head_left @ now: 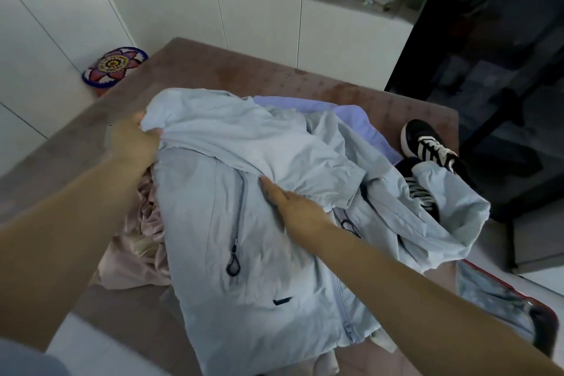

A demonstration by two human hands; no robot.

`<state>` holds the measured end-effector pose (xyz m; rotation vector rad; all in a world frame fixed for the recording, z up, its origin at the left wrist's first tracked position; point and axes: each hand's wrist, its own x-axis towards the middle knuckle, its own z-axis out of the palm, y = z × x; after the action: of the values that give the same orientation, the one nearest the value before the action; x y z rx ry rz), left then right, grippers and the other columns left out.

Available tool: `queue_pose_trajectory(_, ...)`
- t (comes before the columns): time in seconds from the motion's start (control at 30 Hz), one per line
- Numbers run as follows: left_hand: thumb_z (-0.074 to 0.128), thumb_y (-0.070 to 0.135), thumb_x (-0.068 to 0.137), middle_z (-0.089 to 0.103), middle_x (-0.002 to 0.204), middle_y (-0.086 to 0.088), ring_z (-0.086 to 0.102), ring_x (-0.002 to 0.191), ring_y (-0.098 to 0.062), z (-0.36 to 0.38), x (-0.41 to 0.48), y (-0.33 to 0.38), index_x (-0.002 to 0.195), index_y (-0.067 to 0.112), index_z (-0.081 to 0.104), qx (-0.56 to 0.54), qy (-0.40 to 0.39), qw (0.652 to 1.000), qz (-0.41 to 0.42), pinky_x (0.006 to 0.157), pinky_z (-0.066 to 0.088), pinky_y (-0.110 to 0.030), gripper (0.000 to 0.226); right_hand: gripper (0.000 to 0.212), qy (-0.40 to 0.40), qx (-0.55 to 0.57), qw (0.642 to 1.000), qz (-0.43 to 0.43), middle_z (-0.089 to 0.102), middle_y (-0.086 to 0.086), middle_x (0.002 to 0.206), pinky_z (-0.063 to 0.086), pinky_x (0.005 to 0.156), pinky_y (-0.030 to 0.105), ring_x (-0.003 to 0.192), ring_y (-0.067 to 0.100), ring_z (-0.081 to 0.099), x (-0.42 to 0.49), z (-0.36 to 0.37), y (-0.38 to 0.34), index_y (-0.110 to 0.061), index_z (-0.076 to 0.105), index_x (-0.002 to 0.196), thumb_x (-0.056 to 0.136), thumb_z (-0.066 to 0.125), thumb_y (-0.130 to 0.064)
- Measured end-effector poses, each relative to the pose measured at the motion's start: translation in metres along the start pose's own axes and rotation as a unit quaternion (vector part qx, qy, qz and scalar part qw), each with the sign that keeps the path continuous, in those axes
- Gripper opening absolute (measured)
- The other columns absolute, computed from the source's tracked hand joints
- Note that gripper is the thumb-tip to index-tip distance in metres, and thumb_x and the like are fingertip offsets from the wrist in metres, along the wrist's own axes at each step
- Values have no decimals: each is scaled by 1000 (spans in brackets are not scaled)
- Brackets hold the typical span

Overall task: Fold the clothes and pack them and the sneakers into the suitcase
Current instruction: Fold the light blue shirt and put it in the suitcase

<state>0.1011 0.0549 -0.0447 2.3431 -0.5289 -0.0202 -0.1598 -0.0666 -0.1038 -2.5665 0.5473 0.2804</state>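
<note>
Item: pale blue zip-front jacket (pixel 232 253), thin crinkled fabric, spread front-up across the middle of a mauve upholstered surface (pixel 213 70), one part folded over its chest. Left hand (pixel 134 143): grip closed on the folded fabric at the jacket's left edge. Right hand (pixel 290 204): fingers straight, laid flat on the jacket at the lip of the fold, holding nothing. Under the jacket: a shiny pink garment (pixel 137 238) at left, a lavender garment (pixel 354 113) behind. Pair of black sneakers with white stripes (pixel 427 143) at the right edge, the nearer shoe partly covered by a jacket sleeve. Open suitcase with red rim (pixel 500 299) at lower right, beside the surface. Round flower-patterned cushion (pixel 114 65) on the floor at far left.
</note>
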Motion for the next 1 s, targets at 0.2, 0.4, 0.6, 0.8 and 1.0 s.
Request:
queue_pose_trajectory(0.2, 53, 6, 90, 52, 126, -24, 50, 115, -37, -18, 20, 17, 129, 0, 50, 41, 46, 994, 92, 96, 38, -36, 39, 63, 46, 40, 997, 37, 16, 4, 157, 9, 116, 34, 143, 25, 16, 10, 14, -24, -28, -4, 150, 98, 25, -7)
queue_pose_trajectory(0.4, 57, 22, 81, 47, 131, -26, 47, 118, -44, 6, 8, 9, 133, 2, 41, 64, -49, 997, -13, 96, 41, -49, 59, 54, 123, 21, 992, 34, 26, 5, 153, 6, 115, 36, 141, 19, 22, -34, -5, 15, -19, 33, 144, 93, 47, -33)
queue_pose_trajectory(0.6, 53, 27, 89, 15, 150, -25, 12, 137, -47, 36, -43, 66, 148, 15, 18, 202, -41, 974, 96, 113, 4, -54, 69, 35, 361, -9, 922, 139, 63, 11, 116, 40, 97, 46, 107, 34, 58, -142, -52, 124, -13, 69, 104, 85, 46, -30)
queue_pose_trajectory(0.8, 47, 35, 93, 25, 151, -8, 16, 139, -29, 105, -148, 156, 148, 25, 16, 195, -233, 896, 324, 115, 4, -47, 64, 54, 259, 59, 891, 368, 43, 11, 142, 37, 102, 42, 127, 35, 40, -164, -88, 179, -15, 36, 141, 91, 55, -20)
queue_pose_trajectory(1.0, 43, 36, 96, 31, 148, -2, 19, 139, -23, 138, -207, 171, 146, 29, 19, 187, -353, 840, 366, 115, 2, -44, 56, 28, 251, 109, 855, 440, 63, 17, 113, 51, 84, 37, 96, 33, 60, -161, -83, 197, -8, 57, 118, 92, 50, -16)
